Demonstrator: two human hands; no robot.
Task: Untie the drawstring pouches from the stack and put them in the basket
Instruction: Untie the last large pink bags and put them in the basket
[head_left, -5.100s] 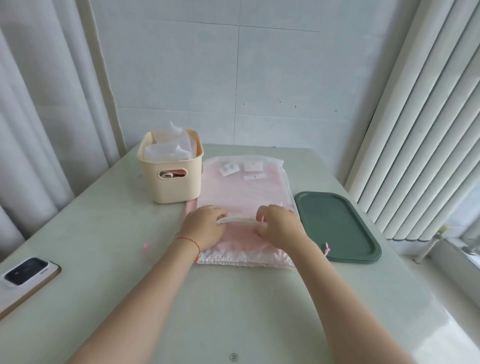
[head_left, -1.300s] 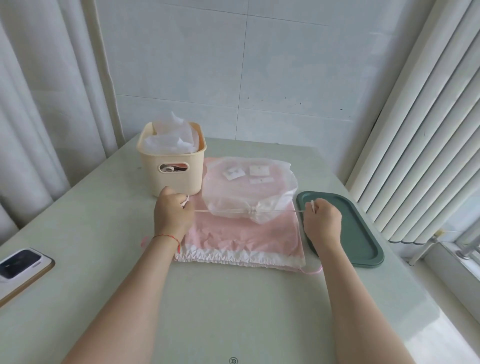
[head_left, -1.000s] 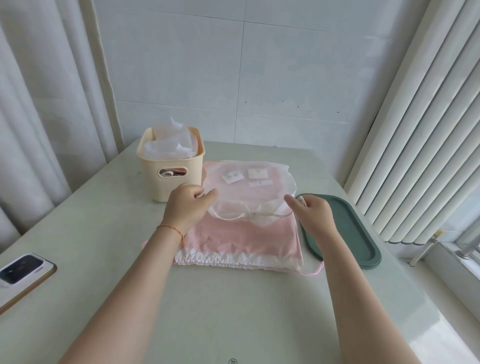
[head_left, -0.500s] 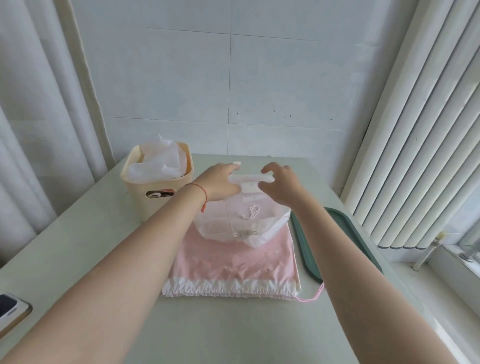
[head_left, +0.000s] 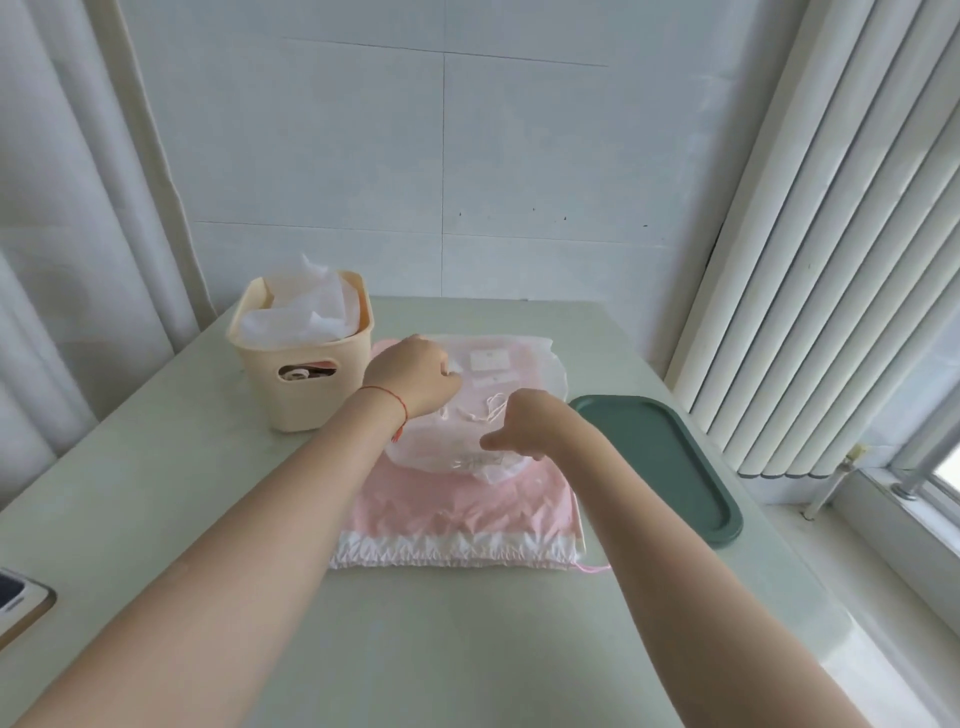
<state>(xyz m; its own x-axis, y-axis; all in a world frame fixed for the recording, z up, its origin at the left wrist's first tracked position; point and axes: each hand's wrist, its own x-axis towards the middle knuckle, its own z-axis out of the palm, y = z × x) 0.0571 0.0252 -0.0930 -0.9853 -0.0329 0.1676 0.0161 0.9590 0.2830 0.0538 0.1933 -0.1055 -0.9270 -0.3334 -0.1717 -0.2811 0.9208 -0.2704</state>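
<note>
Sheer white pouch (head_left: 524, 374) on pink stack (head_left: 457, 512) | left hand (head_left: 413, 379) pinches it | right hand (head_left: 524, 423) grips it

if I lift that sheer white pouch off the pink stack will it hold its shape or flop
Likely flop: the sheer white pouch already lies crumpled and folded. It looks thin and see-through, so probably very light. Its loose drawstring may dangle or snag.
</note>
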